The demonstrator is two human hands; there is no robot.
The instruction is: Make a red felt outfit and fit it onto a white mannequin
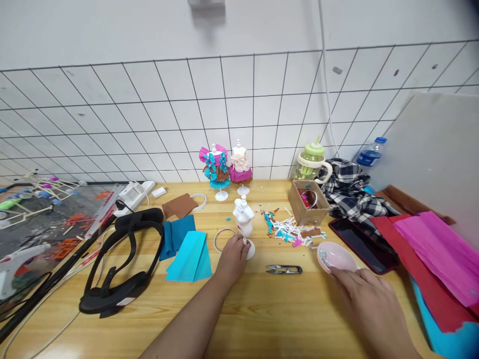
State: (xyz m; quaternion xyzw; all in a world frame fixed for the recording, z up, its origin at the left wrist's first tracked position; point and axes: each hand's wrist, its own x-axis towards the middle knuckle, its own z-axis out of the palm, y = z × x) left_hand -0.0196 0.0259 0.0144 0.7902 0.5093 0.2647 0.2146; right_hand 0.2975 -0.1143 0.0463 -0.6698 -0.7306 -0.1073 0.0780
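So our left hand is curled around the base of the bare white mannequin, fingers closed on the stem down by its round foot. The little form stands upright, long axis straight up, about mid-table and just ahead of that hand. Our right hand sits lower right with fingers fairly flat and relaxed, fingertips touching the near rim of the pink dish, not really gripping it as far as we can tell. The snips lie flat between the two hands, lengthwise left to right, a bit closer to the left one. Blue paper sheets are just left of the mannequin, and the two dressed mannequins stand farther back by the wall.
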